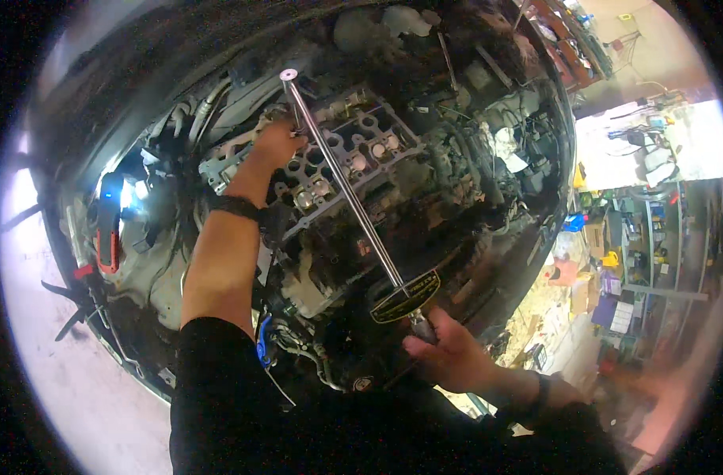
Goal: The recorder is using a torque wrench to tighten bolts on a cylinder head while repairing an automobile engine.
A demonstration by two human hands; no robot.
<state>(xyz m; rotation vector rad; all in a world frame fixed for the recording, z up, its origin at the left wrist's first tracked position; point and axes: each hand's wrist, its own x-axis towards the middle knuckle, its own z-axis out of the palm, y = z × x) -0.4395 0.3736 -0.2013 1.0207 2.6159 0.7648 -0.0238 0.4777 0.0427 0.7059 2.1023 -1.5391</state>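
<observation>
A long chrome beam torque wrench [338,170] slants across the engine bay, with its dark curved scale plate [407,297] near me. My right hand [454,354] is closed around its handle [422,326]. The round head of the wrench is at the far end, and a thin metal extension bar [295,115] drops from it. My left hand [278,144] is closed at the lower part of this bar, its fingertips partly hidden. Below lies the bare aluminium cylinder head [350,145], with round openings and several shiny round tops showing.
A lit black-and-orange work lamp [108,229] stands at the left of the bay. Hoses [207,107] and wiring surround the engine. A blue-handled tool [262,340] lies by my left sleeve. To the right are a cluttered workbench [654,142] and shelves [654,245] beyond the car's edge.
</observation>
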